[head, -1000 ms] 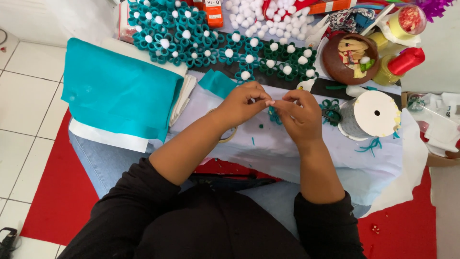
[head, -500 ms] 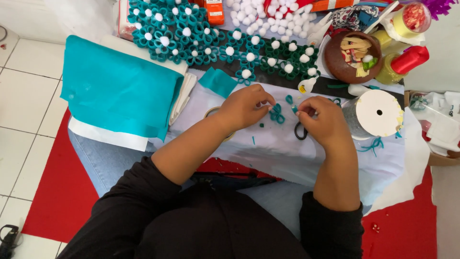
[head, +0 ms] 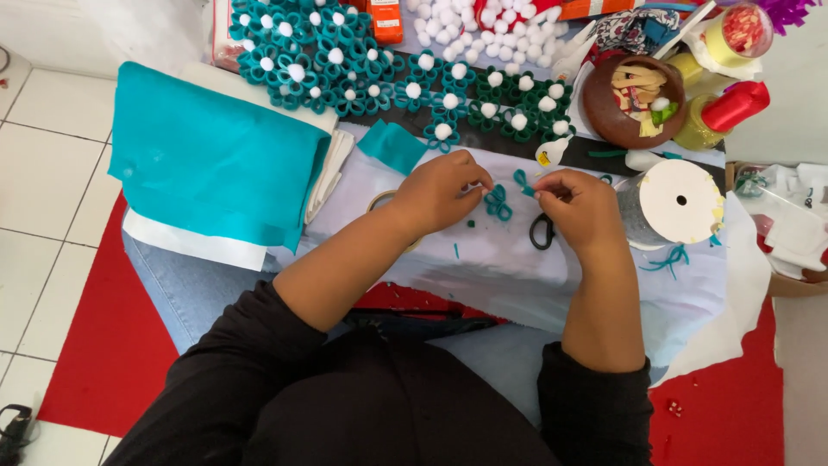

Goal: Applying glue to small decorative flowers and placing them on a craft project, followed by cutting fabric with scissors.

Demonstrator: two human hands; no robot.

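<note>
Head view, looking down on a lap covered with a pale cloth [head: 517, 267]. At frame centre the left hand [head: 444, 190] and right hand [head: 578, 207] face each other across a small teal felt flower [head: 498, 203], which lies on the cloth between them, touching the left fingertips and just beside the right. The left hand is nearer; its fingers are curled, pinching at the flower's edge. The right hand is closed around black-handled scissors [head: 542, 231], whose loop shows below the palm, and its fingertips pinch a short teal strip [head: 523, 181] just upper right of the flower; the blades are hidden. The flower is roughly round, with no clear long axis.

Containers: upper right, a brown bowl [head: 604, 116] holds paper scraps and small bits; a clear lidded jar [head: 733, 34] holds red pieces. A white ribbon spool [head: 681, 200] stands right of the hands. Finished teal flowers with white pompoms [head: 362, 73] lie along the top; folded teal felt [head: 216, 164] lies at left.
</note>
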